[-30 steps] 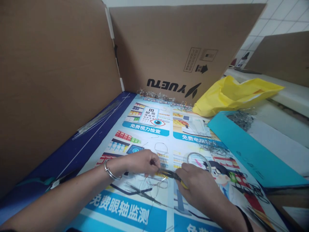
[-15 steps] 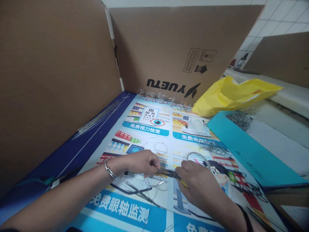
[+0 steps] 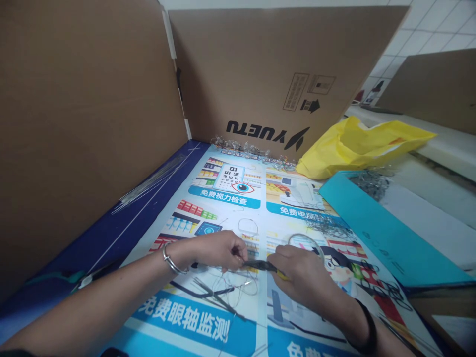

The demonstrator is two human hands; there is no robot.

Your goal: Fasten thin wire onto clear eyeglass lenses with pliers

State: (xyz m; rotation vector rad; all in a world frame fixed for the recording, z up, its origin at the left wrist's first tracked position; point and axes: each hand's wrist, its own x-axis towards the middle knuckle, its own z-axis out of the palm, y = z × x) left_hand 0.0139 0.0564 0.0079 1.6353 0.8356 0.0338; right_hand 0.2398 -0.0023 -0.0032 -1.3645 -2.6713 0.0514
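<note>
My right hand (image 3: 303, 272) is wrapped around a pair of pliers (image 3: 260, 266) with dark jaws and yellow handles. The jaws point left and their tips meet the fingertips of my left hand (image 3: 223, 250). Those fingers are pinched together; whatever lies between them is too small or hidden to make out. Beneath the hands, thin wires (image 3: 211, 292) lie crossed in a loose bunch on the printed sheet. A bent wire loop (image 3: 248, 226) rests just beyond my left hand.
Cardboard walls (image 3: 260, 64) stand at the back and left. Straight wires (image 3: 148, 184) lie along the left. Tangled wire pieces (image 3: 327, 227) sit right of centre, near a turquoise box lid (image 3: 379, 233) and a yellow bag (image 3: 357, 148). Black loops (image 3: 394, 295) lie at the right.
The plier jaws, slightly apart before, now look closed. My right hand has turned a little and its wrist has shifted slightly left. My left hand has stayed almost still.
</note>
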